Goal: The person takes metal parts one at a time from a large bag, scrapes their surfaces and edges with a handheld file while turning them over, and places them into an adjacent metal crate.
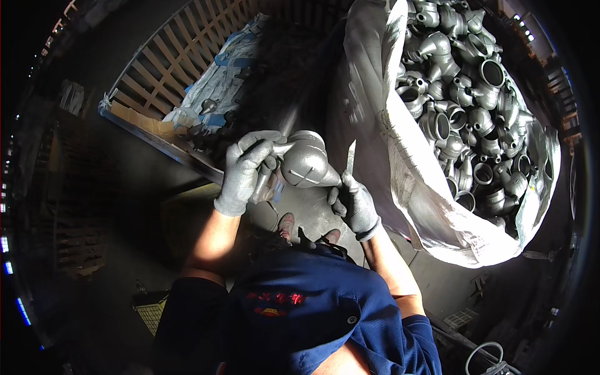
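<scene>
Left hand (240, 172), grey-gloved: fingers curled closed around the left stub of a casting.

Right hand (359, 206), grey-gloved: fingers folded narrow about a thin flat tool (352, 157), its blade pointing up and away; fingertips at the casting's right spout, contact impossible to tell.

Metal casting (304, 161), one: grey, bulbous, round-collared on the far side, pale crossed lines on its body; held aloft between the hands, midway between crate and sack.

Sack (375, 125), right: large, white, open-mouthed, rim folded outward; filled with many similar grey castings (453, 144).

Crate (165, 72), far left: slatted sides, containing a crumpled pale sheet (215, 87) and a few grey pieces.

Shoes (286, 226), one pair, near, on the grey floor (306, 211).

Yellow basket (150, 317), near left, partly in shadow.
</scene>
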